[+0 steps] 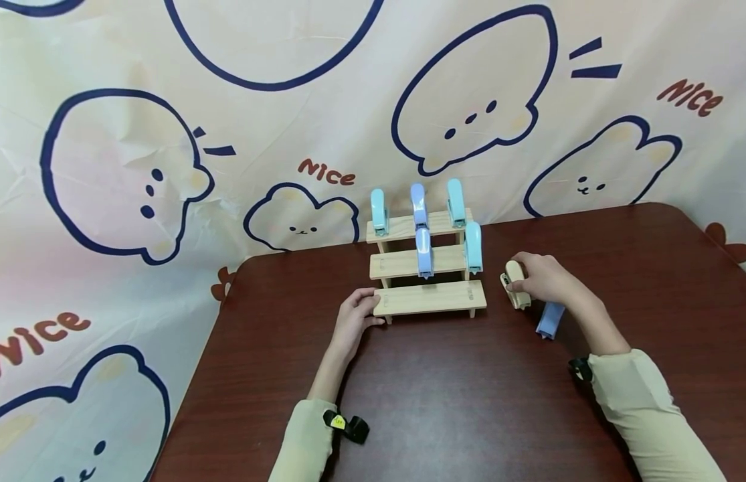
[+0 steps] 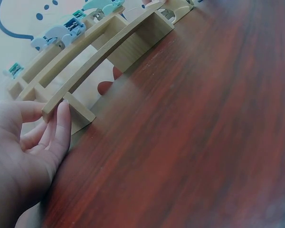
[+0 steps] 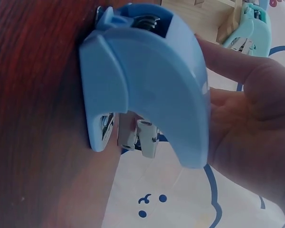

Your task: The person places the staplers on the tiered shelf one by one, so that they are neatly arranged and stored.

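My left hand (image 1: 352,320) pinches the left end of the lowest board of a three-step wooden rack (image 1: 429,299); the left wrist view shows the thumb and fingers at the board's end. To the right of the rack, my right hand (image 1: 547,278) grips a cream stapler (image 1: 514,271) low over the table. A blue stapler (image 1: 550,320) stands by that hand's wrist; in the right wrist view this blue stapler (image 3: 152,71) fills the foreground and hides most of what the fingers hold.
Several light blue and periwinkle staplers stand on the rack's upper two steps, among them a light blue one (image 1: 474,248) at the middle step's right end. Behind the dark wood table (image 1: 433,402) hangs a cartoon-printed cloth (image 1: 288,134).
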Tool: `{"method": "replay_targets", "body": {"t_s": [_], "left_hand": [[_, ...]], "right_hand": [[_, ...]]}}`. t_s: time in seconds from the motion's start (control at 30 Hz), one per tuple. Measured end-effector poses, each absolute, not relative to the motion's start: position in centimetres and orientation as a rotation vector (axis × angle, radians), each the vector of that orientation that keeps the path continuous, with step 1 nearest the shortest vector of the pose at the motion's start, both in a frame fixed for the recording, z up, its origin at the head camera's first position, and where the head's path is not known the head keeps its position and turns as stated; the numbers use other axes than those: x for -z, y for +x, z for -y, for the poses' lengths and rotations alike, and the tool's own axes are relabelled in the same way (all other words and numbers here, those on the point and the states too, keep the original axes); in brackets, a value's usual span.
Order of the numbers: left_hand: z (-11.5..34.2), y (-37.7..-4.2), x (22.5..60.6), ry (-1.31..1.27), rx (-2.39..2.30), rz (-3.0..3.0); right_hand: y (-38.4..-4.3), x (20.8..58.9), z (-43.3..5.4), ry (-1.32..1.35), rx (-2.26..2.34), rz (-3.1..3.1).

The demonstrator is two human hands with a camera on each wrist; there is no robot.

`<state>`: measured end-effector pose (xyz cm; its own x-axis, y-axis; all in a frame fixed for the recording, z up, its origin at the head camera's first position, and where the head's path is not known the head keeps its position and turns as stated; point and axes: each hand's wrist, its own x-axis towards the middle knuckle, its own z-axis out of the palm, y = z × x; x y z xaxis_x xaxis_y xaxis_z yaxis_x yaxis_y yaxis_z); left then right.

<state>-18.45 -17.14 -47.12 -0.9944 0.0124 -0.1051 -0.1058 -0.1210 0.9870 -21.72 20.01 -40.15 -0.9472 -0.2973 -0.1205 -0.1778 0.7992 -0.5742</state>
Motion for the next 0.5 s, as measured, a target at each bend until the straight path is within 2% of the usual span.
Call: {"method": "replay_targets", "body": {"t_s": [0.5], "left_hand": [[17.24,-18.45,47.13,-0.107,-2.29,-2.027]], "right_hand": [[-21.7,39.93,-20.25,-0.346,0.943,-2.823]]}}
